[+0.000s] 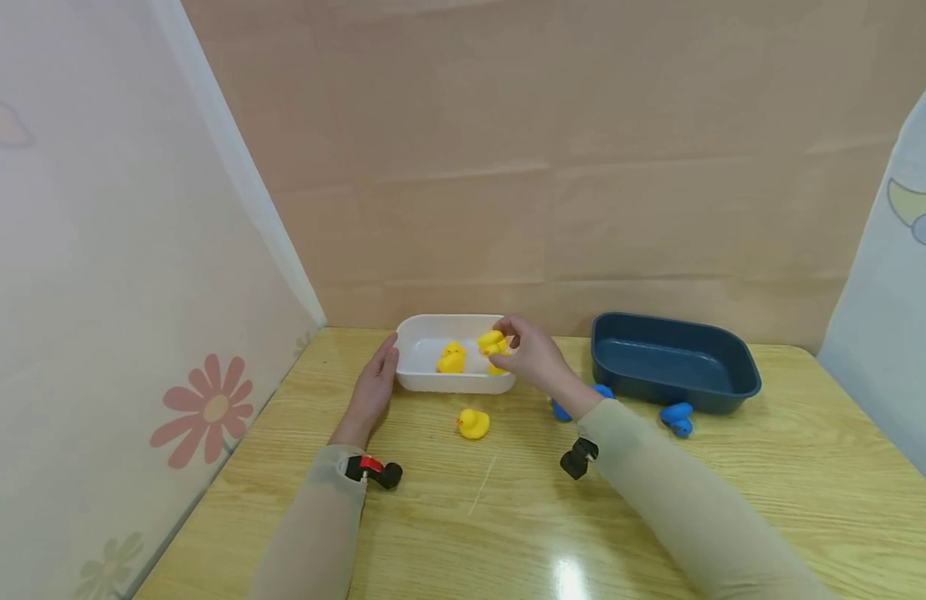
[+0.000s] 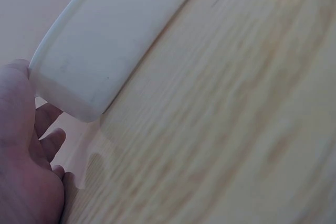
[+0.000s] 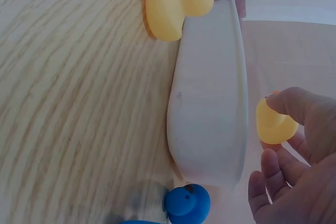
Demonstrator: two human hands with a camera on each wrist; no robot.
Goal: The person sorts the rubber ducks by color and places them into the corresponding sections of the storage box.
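My right hand pinches a yellow rubber duck between thumb and fingers, above the right end of the white tray. In the right wrist view the held duck is just beyond the tray's rim. More yellow ducks lie inside the tray, one partly hidden by the right hand. Against the tray's left end rests my left hand, its fingers extended along the outside wall. Another yellow duck sits on the table in front of the tray.
A dark blue tray stands at the back right, with a blue duck in front of it. More blue ducks lie near the white tray's right end, partly hidden by my right forearm in the head view. A brown paper wall rises behind.
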